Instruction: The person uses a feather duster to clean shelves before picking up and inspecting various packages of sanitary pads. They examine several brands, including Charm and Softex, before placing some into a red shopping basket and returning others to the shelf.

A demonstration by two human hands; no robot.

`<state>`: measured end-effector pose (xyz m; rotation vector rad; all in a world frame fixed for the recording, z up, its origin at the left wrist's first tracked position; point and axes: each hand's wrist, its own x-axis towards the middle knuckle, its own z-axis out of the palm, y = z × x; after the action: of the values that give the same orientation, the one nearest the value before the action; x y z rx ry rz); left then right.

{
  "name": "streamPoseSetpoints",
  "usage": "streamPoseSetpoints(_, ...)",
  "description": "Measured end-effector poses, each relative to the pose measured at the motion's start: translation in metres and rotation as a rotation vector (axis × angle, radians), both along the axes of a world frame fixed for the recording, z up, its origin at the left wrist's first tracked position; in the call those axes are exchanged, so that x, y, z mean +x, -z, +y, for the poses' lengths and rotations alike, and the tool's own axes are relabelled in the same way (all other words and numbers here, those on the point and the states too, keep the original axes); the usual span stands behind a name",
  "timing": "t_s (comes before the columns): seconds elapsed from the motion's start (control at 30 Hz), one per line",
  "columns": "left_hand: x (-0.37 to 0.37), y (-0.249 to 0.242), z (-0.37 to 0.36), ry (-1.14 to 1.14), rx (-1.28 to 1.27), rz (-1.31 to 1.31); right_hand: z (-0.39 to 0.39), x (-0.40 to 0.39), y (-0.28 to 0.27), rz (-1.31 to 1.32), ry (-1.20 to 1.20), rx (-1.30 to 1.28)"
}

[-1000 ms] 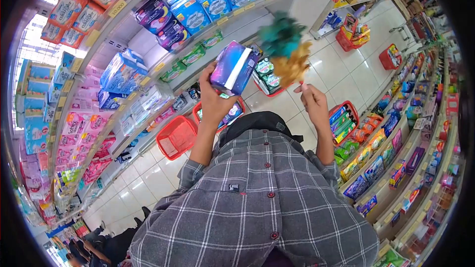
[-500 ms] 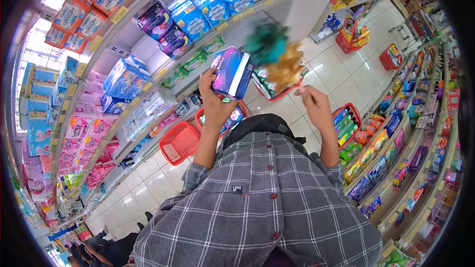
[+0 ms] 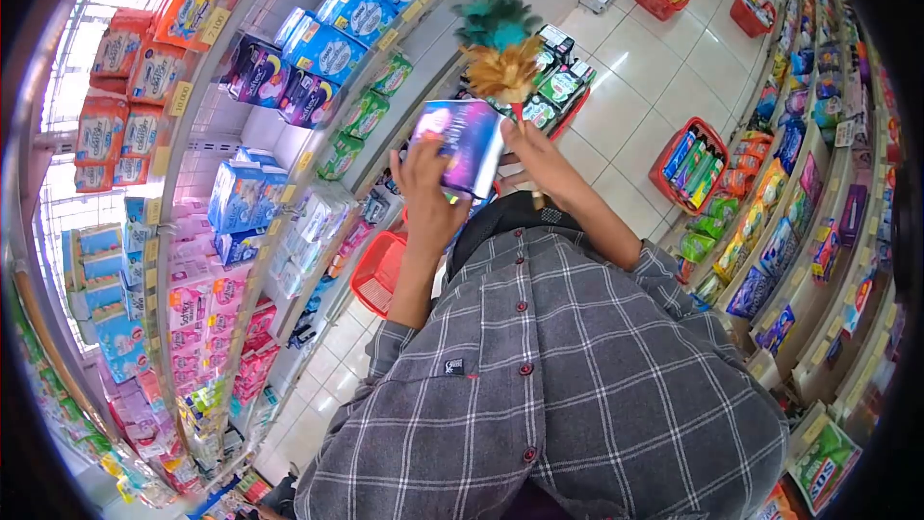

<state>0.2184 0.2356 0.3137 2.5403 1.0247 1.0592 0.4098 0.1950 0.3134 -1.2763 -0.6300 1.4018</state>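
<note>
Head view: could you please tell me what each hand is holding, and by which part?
The left hand grips the purple pack by its lower edge. The right hand holds the feather duster by its handle.

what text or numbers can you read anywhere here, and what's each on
"10.000": yellow price tag on the shelf edge under the orange packs.
Purple pack in the left hand: print blurred, unreadable.
Dark purple packs and blue packs: brand lettering too small to read.
Other shelf tags: too small.
Shirt label: unreadable.
</note>
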Motion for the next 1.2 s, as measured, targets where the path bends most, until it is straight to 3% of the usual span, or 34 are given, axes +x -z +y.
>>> streamPoseSetpoints(0.13, -0.003, -0.004, -0.004, 0.138, 0.101, 0.356, 0.005, -0.01, 0.004, 0.224, 0.039, 0.051)
streamPoseSetpoints(0.23, 0.0, -0.013, -0.01, 0.036, -0.048, 0.183, 0.003, -0.005, -0.003, 0.399, 0.112, 0.06)
streamPoseSetpoints(0.33, 0.003, 0.013, -0.011, -0.069, -0.561, -0.447, 0.007, 0.002, -0.011, 0.487, 0.201, 0.104)
streamPoseSetpoints(0.4, 0.003, 0.018, -0.007, 0.054, -1.085, -0.78, 0.007, 0.002, -0.005, 0.477, 0.157, 0.093)
streamPoseSetpoints(0.47, 0.013, 0.013, -0.01, 0.168, -1.418, -1.205, 0.003, 0.002, -0.01, 0.43, 0.054, 0.068)
streamPoseSetpoints(0.5, 0.019, 0.015, -0.007, 0.099, -1.401, -1.31, 0.004, 0.006, 0.003, 0.3, -0.039, 0.003)
streamPoseSetpoints(0.6, 0.024, 0.012, 0.002, 0.019, -1.274, -1.296, 0.006, 0.017, 0.048, -0.604, 0.026, 0.324)
streamPoseSetpoints(0.63, 0.02, 0.017, 0.003, -0.061, -1.264, -1.263, 0.008, 0.021, 0.045, -0.587, 0.142, 0.391)
streamPoseSetpoints(0.73, 0.012, 0.035, 0.007, -0.207, -1.138, -1.094, -0.013, 0.049, -0.005, -0.532, -0.089, 0.103)
streamPoseSetpoints(0.87, -0.003, 0.087, 0.017, -0.209, -1.039, -1.109, -0.032, 0.047, -0.027, -0.872, -0.397, 0.21)
streamPoseSetpoints(0.93, 0.004, 0.067, 0.015, -0.194, -1.109, -1.151, -0.033, 0.046, -0.018, -0.952, -0.452, 0.186)
streamPoseSetpoints(1.13, 0.012, 0.023, 0.014, -0.227, -1.099, -1.218, -0.014, 0.074, -0.005, -0.873, -0.018, 0.074)
streamPoseSetpoints(1.2, 0.007, 0.038, 0.02, -0.201, -1.021, -1.184, -0.017, 0.067, -0.006, -0.867, -0.144, 0.198)
